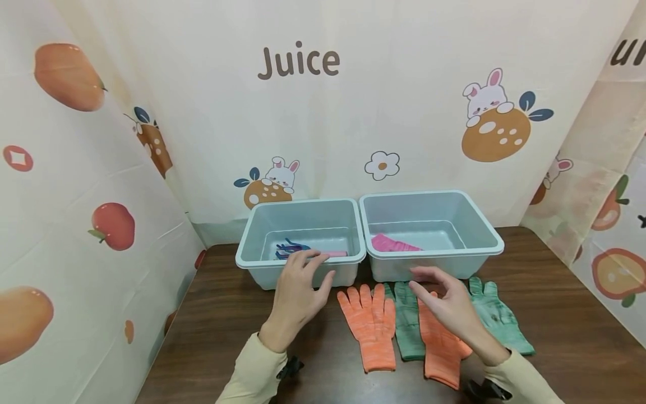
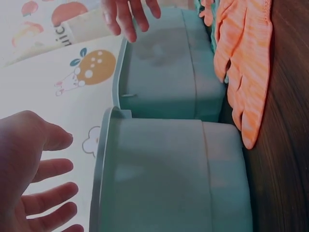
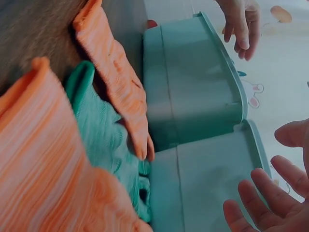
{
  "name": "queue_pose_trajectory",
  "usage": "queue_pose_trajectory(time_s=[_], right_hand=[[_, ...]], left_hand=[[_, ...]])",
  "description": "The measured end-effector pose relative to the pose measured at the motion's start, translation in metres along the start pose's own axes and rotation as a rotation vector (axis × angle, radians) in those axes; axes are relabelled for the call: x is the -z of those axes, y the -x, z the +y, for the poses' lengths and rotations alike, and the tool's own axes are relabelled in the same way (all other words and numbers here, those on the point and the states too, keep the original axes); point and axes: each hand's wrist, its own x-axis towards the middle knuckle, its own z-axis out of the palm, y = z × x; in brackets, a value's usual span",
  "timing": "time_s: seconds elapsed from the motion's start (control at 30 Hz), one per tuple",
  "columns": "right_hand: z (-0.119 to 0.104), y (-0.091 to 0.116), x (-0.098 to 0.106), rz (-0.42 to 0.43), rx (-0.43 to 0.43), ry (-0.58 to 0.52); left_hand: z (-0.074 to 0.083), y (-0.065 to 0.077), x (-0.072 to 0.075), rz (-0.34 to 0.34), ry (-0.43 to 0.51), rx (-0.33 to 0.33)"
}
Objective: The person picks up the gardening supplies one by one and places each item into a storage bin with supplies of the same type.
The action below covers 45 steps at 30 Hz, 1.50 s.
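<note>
My left hand [image 1: 299, 289] hovers by the front rim of the left blue-grey bin [image 1: 303, 209], its fingers relaxed and holding nothing. Over the gloves, near the right bin [image 1: 419, 201], hangs my right hand [image 1: 448, 303], also holding nothing, thumb and fingers apart. An orange glove [image 1: 373, 331] lies flat between the hands, fingers toward the bins. Another orange glove [image 1: 440, 359] lies partly beneath my right hand in the head view. Two green gloves, one in the middle [image 1: 409, 325] and one farther right [image 1: 499, 317], lie around it, the middle one partly covered.
Inside the left bin are a blue and purple piece with finger-like strips [image 1: 292, 247] and a pink piece [image 1: 335, 253]. A pink fabric piece [image 1: 391, 243] lies in the right bin. Printed curtains [image 1: 323, 123] stand behind the brown table [image 1: 202, 336].
</note>
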Motion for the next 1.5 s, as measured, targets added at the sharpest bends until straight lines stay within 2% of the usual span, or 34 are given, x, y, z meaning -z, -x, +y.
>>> queue_pose_trajectory(time_s=[0.27, 0.57, 0.9, 1.17, 1.5], right_hand=[[0.011, 0.004, 0.012, 0.018, -0.062, 0.056], [0.019, 0.012, 0.024, 0.024, -0.178, 0.116], [0.034, 0.021, 0.037, 0.048, -0.211, 0.116], [0.042, 0.025, 0.048, 0.107, -0.173, 0.120], [0.045, 0.032, 0.061, 0.096, -0.202, 0.162]], left_hand=[[0.008, -0.005, -0.005, 0.000, 0.008, -0.025], [0.020, -0.011, -0.013, 0.020, -0.005, -0.064], [0.034, -0.015, -0.021, 0.001, -0.021, -0.079], [0.041, -0.017, -0.027, -0.009, -0.028, -0.102], [0.049, -0.019, -0.033, -0.038, 0.018, -0.095]])
